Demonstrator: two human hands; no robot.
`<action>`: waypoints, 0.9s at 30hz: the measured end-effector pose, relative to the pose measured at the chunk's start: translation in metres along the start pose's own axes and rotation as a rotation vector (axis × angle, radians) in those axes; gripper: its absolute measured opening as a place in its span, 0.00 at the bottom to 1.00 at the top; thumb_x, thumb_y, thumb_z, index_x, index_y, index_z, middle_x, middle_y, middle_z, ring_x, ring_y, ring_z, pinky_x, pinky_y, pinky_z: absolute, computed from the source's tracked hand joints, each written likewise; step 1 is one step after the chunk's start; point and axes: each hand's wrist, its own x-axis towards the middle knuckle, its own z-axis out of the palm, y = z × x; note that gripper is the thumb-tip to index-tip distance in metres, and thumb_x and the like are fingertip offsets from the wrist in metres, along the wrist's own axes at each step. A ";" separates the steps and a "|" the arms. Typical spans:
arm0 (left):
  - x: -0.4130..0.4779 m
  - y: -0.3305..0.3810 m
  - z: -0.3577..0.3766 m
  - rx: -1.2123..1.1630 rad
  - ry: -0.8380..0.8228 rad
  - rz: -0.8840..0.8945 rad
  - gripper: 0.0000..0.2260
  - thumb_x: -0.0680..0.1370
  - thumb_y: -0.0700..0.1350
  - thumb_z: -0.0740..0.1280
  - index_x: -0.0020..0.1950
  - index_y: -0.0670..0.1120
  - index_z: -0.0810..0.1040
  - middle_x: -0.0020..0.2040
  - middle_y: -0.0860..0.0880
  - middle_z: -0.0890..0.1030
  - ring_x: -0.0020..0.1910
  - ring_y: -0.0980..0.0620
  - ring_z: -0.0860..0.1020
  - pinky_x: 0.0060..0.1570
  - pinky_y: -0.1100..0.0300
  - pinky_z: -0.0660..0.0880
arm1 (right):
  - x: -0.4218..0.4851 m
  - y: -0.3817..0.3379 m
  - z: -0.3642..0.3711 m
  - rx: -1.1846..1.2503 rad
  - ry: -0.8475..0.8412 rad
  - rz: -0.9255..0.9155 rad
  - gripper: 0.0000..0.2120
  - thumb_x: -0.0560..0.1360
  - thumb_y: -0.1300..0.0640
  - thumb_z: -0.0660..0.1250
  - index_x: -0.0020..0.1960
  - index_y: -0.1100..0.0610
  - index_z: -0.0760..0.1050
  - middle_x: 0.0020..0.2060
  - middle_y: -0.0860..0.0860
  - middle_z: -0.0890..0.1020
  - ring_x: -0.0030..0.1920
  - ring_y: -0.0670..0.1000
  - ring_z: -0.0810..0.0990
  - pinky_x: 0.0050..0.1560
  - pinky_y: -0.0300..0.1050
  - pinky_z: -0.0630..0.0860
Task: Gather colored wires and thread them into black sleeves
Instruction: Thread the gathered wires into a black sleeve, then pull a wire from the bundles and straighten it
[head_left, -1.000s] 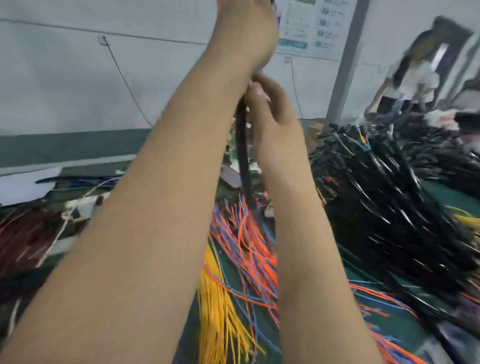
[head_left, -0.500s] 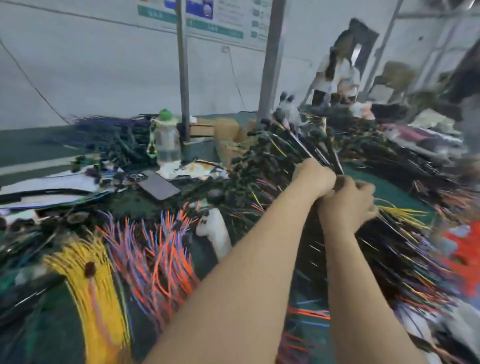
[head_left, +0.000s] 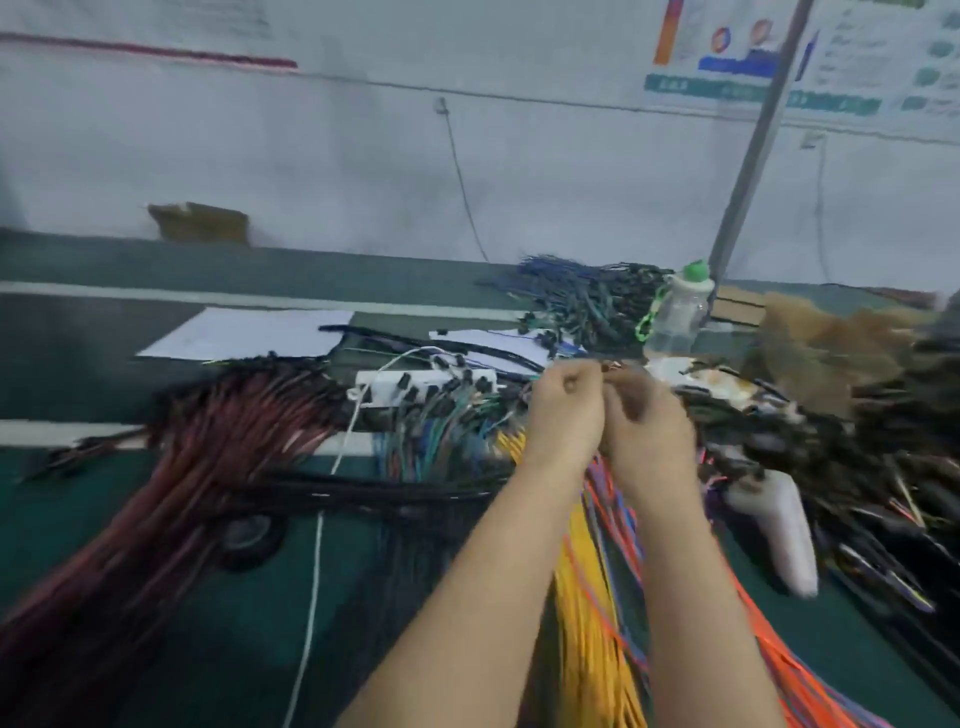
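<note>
Pale grey wall (head_left: 311, 156) behind, with a poster (head_left: 727, 52) at upper right and a slanting metal post (head_left: 748, 156) in front of it; below, a table (head_left: 67, 519) covered in dark green matting and strewn with wire bundles.

Near the middle, above the table: left hand (head_left: 563, 415) and right hand (head_left: 649, 431), knuckles pressed together, fingers of both curled into loose fists; something small and reddish-brown at the fingertips, too blurred to name, so cannot tell whether either is clamped on anything.

Directly beneath the wrists and forearms, the orange and blue wires (head_left: 618, 519): thin, smooth, plastic-coated strands, long axis running from under the hands toward the lower right corner. Just left of these, the yellow wires (head_left: 592, 623): a dense, straight sheaf pointing away from the wearer, near end cut off by the bottom edge.

Left of the forearms, the black sleeves (head_left: 363, 493): slim matt tubes lying side to side, almost level. Further left, maroon wires (head_left: 208, 467) sweeping from lower left up toward a white power strip (head_left: 415, 387); a thin white cord (head_left: 317, 545) trailing down from it.

At right, a tangled heap of black sleeved harnesses (head_left: 857, 467), with a white plastic tool (head_left: 784, 530) beside it; behind the hands, a clear bottle (head_left: 680, 312) with a green cap, upright.
</note>
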 end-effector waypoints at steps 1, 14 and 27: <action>-0.006 -0.004 -0.032 0.017 0.062 -0.025 0.06 0.79 0.43 0.61 0.48 0.45 0.78 0.52 0.42 0.81 0.51 0.48 0.78 0.56 0.53 0.73 | -0.015 -0.006 0.022 -0.003 -0.104 -0.004 0.08 0.77 0.61 0.64 0.52 0.61 0.80 0.47 0.55 0.83 0.48 0.53 0.79 0.43 0.38 0.66; -0.062 -0.027 -0.276 -0.329 0.527 -0.129 0.07 0.80 0.39 0.60 0.44 0.46 0.74 0.43 0.50 0.78 0.40 0.56 0.77 0.40 0.64 0.73 | -0.125 -0.044 0.145 -0.308 -0.407 -0.041 0.13 0.77 0.56 0.65 0.61 0.56 0.76 0.59 0.55 0.75 0.60 0.57 0.74 0.61 0.46 0.69; -0.024 -0.004 -0.301 -0.302 0.684 -0.046 0.06 0.80 0.40 0.59 0.54 0.46 0.73 0.43 0.51 0.75 0.41 0.57 0.75 0.42 0.63 0.73 | -0.097 -0.055 0.188 -0.886 -0.701 -0.289 0.18 0.76 0.58 0.63 0.65 0.58 0.66 0.61 0.57 0.75 0.64 0.60 0.71 0.68 0.61 0.58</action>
